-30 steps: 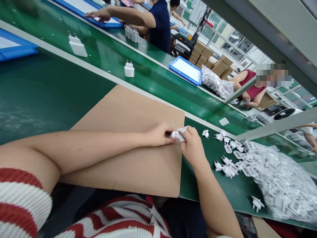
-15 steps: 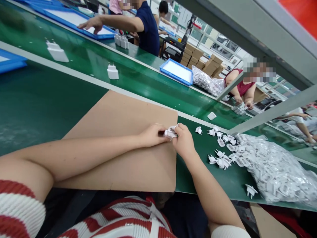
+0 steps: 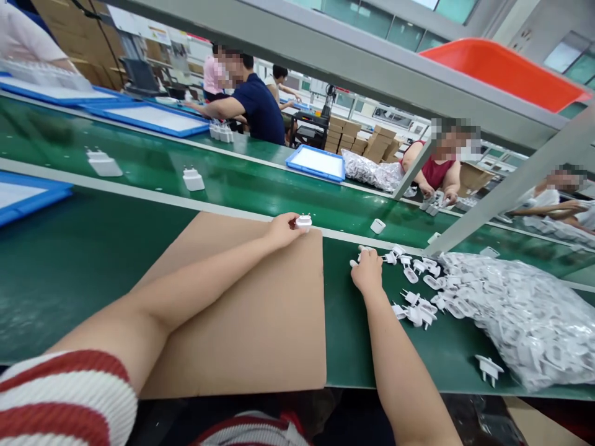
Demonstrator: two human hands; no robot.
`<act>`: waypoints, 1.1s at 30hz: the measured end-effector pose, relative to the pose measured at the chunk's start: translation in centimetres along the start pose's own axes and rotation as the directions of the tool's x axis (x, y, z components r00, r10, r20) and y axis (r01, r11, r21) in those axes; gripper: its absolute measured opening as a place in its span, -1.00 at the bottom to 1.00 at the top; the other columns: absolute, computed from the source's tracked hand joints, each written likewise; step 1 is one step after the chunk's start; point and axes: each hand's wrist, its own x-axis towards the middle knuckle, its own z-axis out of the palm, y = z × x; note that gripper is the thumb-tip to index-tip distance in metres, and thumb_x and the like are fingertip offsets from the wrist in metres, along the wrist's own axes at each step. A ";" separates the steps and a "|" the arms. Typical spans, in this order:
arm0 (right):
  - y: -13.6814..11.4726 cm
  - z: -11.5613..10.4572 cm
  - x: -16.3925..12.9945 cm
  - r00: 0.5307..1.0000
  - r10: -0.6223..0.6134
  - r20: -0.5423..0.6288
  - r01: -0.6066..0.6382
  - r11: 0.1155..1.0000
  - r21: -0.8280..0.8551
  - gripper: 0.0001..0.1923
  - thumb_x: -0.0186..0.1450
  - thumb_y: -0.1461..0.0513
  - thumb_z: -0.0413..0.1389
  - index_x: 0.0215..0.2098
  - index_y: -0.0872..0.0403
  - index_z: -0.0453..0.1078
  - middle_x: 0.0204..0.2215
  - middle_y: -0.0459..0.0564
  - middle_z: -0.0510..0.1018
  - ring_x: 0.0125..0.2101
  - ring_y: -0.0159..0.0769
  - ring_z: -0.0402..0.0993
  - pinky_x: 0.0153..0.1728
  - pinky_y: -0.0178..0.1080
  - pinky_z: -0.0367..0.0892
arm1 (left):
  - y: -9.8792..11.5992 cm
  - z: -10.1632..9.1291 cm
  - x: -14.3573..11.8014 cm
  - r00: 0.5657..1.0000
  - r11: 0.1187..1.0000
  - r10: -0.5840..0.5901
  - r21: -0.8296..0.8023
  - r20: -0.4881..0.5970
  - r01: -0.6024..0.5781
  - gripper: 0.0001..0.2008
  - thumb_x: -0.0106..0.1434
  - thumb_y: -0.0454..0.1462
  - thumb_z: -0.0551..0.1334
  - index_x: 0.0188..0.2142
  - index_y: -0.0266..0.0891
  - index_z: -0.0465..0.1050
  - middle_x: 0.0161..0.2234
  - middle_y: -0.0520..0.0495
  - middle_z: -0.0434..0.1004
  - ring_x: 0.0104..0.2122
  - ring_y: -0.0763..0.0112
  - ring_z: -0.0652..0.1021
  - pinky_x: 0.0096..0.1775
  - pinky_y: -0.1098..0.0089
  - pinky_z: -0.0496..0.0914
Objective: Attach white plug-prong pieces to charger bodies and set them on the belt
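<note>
The left hand (image 3: 281, 230) held a white plug part (image 3: 304, 221) pinched in its grip at the cardboard sheet's (image 3: 260, 310) far edge, while the right hand (image 3: 368, 277), fingers curled on loose plug pieces (image 3: 418, 291) on the table (image 3: 69, 260), would best lift just one.

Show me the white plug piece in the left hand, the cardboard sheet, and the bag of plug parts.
white plug piece (image 3: 304, 220), head view, on its white body at the fingertips.
cardboard sheet (image 3: 260, 334), head view, on its bare middle.
bag of plug parts (image 3: 520, 322), head view, on the heap's middle.
</note>
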 end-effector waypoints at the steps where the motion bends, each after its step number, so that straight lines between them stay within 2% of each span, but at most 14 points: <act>1: 0.3 0.2 0.2 1.000 0.002 0.003 -0.002 1.000 -0.015 -0.50 0.24 0.44 0.04 0.14 0.20 0.45 0.03 0.33 0.43 0.03 0.14 0.35 0.07 0.13 0.30 | -0.4 0.1 1.1 0.999 0.999 -0.002 0.052 -0.040 0.004 -0.58 0.15 -0.09 0.42 -0.03 -0.19 0.58 -0.11 -0.08 0.67 -0.15 0.16 0.61 -0.06 0.28 0.46; 4: 0.8 0.7 0.6 1.000 0.001 -0.017 -0.002 1.000 -0.029 -0.51 0.24 0.44 0.02 0.12 0.22 0.46 0.01 0.31 0.45 0.02 0.10 0.37 0.10 0.05 0.28 | -2.1 0.1 4.1 0.990 0.984 -0.047 0.164 -0.130 0.068 -0.61 0.19 -0.16 0.39 0.01 -0.19 0.56 -0.08 -0.09 0.67 -0.09 0.14 0.61 -0.02 0.29 0.45; 7: 0.8 0.8 1.0 1.000 0.022 -0.006 -0.022 1.000 0.013 -0.57 0.27 0.34 0.10 0.11 0.23 0.43 0.00 0.29 0.50 0.04 0.10 0.39 0.10 0.01 0.27 | -3.7 0.0 5.9 0.986 0.969 -0.082 0.220 -0.145 0.113 -0.62 0.21 -0.19 0.38 0.02 -0.19 0.54 -0.06 -0.13 0.66 -0.06 0.07 0.60 0.02 0.22 0.44; 11: 0.7 0.6 1.2 0.994 0.112 0.013 -0.113 0.992 0.058 -0.61 0.31 0.19 0.12 0.08 0.14 0.44 -0.03 0.24 0.56 0.00 0.11 0.45 0.02 0.02 0.31 | -4.6 0.2 6.1 0.984 0.948 -0.097 0.288 -0.148 0.137 -0.50 0.22 -0.20 0.37 0.15 -0.17 0.44 0.07 -0.21 0.59 0.12 -0.09 0.51 0.16 0.06 0.37; 13: 0.5 0.6 1.3 0.988 0.152 -0.004 -0.150 0.979 0.135 -0.58 0.34 0.08 0.11 0.09 0.11 0.43 0.00 0.24 0.56 -0.04 0.08 0.49 -0.03 0.01 0.34 | -4.3 0.4 5.7 0.966 0.934 -0.084 0.318 -0.243 0.161 -0.35 0.18 -0.18 0.39 0.25 -0.21 0.32 0.22 -0.31 0.43 0.25 -0.18 0.38 0.25 -0.02 0.28; 15: 0.2 0.9 1.3 0.985 0.170 -0.024 -0.157 0.947 0.282 -0.50 0.33 -0.01 0.12 0.11 0.11 0.41 0.01 0.24 0.56 -0.12 0.00 0.53 -0.08 -0.02 0.39 | -3.8 0.5 5.2 0.922 0.931 -0.003 0.337 -0.386 0.144 -0.25 0.15 -0.18 0.40 0.30 -0.24 0.23 0.33 -0.36 0.25 0.33 -0.19 0.25 0.31 -0.05 0.19; 17: -0.1 1.2 1.3 0.982 0.186 -0.020 -0.158 0.884 0.440 -0.41 0.28 -0.08 0.15 0.11 0.12 0.39 -0.03 0.23 0.60 -0.22 -0.09 0.57 -0.14 -0.06 0.42 | -3.3 0.5 4.6 0.866 0.928 0.162 0.372 -0.473 0.029 -0.30 0.16 -0.21 0.36 0.27 -0.24 0.23 0.34 -0.34 0.18 0.35 -0.14 0.21 0.33 -0.02 0.14; 18: -0.2 1.4 1.3 0.981 0.195 -0.002 -0.167 0.847 0.504 -0.39 0.27 -0.11 0.16 0.10 0.12 0.39 -0.08 0.20 0.62 -0.26 -0.12 0.59 -0.16 -0.08 0.44 | -3.1 0.5 4.4 0.842 0.916 0.255 0.399 -0.476 -0.051 -0.37 0.19 -0.23 0.34 0.23 -0.23 0.27 0.32 -0.32 0.22 0.33 -0.10 0.23 0.33 -0.01 0.14; 20: -0.3 1.8 1.4 0.977 0.207 0.041 -0.192 0.792 0.580 -0.41 0.25 -0.14 0.16 0.04 0.10 0.40 -0.19 0.14 0.66 -0.30 -0.13 0.62 -0.16 -0.09 0.45 | -2.8 0.4 4.0 0.820 0.870 0.404 0.449 -0.406 -0.206 -0.57 0.23 -0.27 0.27 0.10 -0.20 0.35 0.21 -0.27 0.34 0.27 -0.01 0.31 0.31 0.04 0.18; 22: -0.2 2.0 1.6 0.974 0.218 0.057 -0.208 0.773 0.599 -0.46 0.27 -0.15 0.13 -0.03 0.08 0.43 -0.27 0.10 0.68 -0.30 -0.12 0.65 -0.17 -0.10 0.46 | -2.6 0.3 3.7 0.841 0.825 0.472 0.469 -0.265 -0.315 -0.73 0.27 -0.30 0.22 -0.03 -0.19 0.40 0.09 -0.22 0.45 0.18 0.06 0.39 0.26 0.09 0.23; 24: 0.0 2.2 1.8 0.969 0.240 0.055 -0.223 0.758 0.613 -0.46 0.28 -0.17 0.11 -0.06 0.08 0.44 -0.29 0.10 0.69 -0.32 -0.11 0.66 -0.24 -0.12 0.47 | -2.6 0.4 3.7 0.873 0.798 0.472 0.478 -0.120 -0.366 -0.81 0.29 -0.32 0.20 -0.09 -0.19 0.42 0.00 -0.19 0.49 0.11 0.11 0.42 0.23 0.13 0.27; 26: 0.1 2.2 2.0 0.963 0.265 0.053 -0.235 0.720 0.653 -0.44 0.27 -0.18 0.11 -0.06 0.10 0.44 -0.26 0.14 0.70 -0.34 -0.12 0.67 -0.33 -0.15 0.48 | -2.6 0.5 3.6 0.894 0.787 0.446 0.496 -0.044 -0.368 -0.83 0.30 -0.32 0.20 -0.10 -0.19 0.43 -0.02 -0.18 0.50 0.10 0.12 0.43 0.20 0.14 0.30; 29: 0.3 2.2 2.1 0.960 0.277 0.051 -0.229 0.662 0.714 -0.45 0.28 -0.16 0.12 -0.05 0.12 0.43 -0.22 0.18 0.70 -0.35 -0.13 0.68 -0.38 -0.19 0.51 | -2.7 0.7 3.3 0.905 0.772 0.425 0.531 -0.022 -0.350 -0.82 0.29 -0.28 0.24 -0.10 -0.18 0.45 -0.01 -0.17 0.50 0.09 0.11 0.43 0.16 0.15 0.33; 33: 0.6 2.3 2.3 0.962 0.268 0.051 -0.217 0.638 0.739 -0.53 0.30 -0.10 0.15 -0.07 0.10 0.43 -0.25 0.14 0.71 -0.35 -0.14 0.70 -0.37 -0.21 0.55 | -2.7 0.6 2.1 0.919 0.744 0.394 0.585 0.005 -0.322 -0.82 0.31 -0.25 0.24 -0.10 -0.20 0.47 -0.02 -0.16 0.52 0.07 0.12 0.45 0.14 0.14 0.36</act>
